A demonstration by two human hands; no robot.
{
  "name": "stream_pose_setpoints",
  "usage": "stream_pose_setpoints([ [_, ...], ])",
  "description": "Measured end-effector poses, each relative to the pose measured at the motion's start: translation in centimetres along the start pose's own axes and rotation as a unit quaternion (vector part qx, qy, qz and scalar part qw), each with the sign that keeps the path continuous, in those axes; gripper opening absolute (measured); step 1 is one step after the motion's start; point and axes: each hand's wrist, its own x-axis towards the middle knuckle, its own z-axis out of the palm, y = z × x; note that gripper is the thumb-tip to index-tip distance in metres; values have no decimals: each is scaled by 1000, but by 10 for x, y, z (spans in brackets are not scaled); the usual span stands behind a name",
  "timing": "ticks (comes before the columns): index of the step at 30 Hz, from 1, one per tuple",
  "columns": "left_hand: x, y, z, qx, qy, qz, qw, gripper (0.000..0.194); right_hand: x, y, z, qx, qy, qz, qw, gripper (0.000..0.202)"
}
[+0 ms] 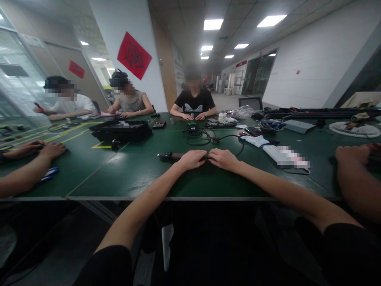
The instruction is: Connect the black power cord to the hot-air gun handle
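My left hand (pixel 193 159) and my right hand (pixel 222 159) meet over the green table (pixel 232 184), fingertips almost touching. Their fingers are pinched together around something small and dark, mostly hidden between them, whose kind I cannot make out. Just left of my left hand lies a cylindrical tool (pixel 170 156) with a dark tip and a brownish-grey body, like an electric screwdriver. Its right end disappears behind my left hand. A black cable (pixel 198 137) curls on the table beyond both hands.
A black tray (pixel 122 130) stands at left. To the right lie a white cloth (pixel 255 141), a white box (pixel 275 155) and a wire bundle (pixel 271 125). Co-workers' arms rest at both sides (pixel 354 167); several people sit opposite. The table's front edge (pixel 208 198) runs below my wrists.
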Motion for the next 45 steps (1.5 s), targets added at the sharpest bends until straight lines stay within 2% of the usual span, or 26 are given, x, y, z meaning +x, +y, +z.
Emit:
stream_pose_setpoints([
  [6,3,-5,3,5,4,7,1000,19,6,2,5,10,-18,77,997,23],
  [12,3,-6,2,-30,17,12,999,20,-1,-2,0,19,-40,99,994,24],
  [17,5,-6,4,-50,33,13,998,21,-1,-4,-1,-17,-53,141,989,24],
  [24,6,-7,5,-37,29,-5,999,19,3,-6,3,-44,-37,117,991,29],
  [36,5,1,1,-30,29,-25,999,20,1,-3,7,18,-8,104,994,19],
  [45,6,-1,1,-38,22,-26,999,21,0,-2,9,-1,3,128,992,15],
])
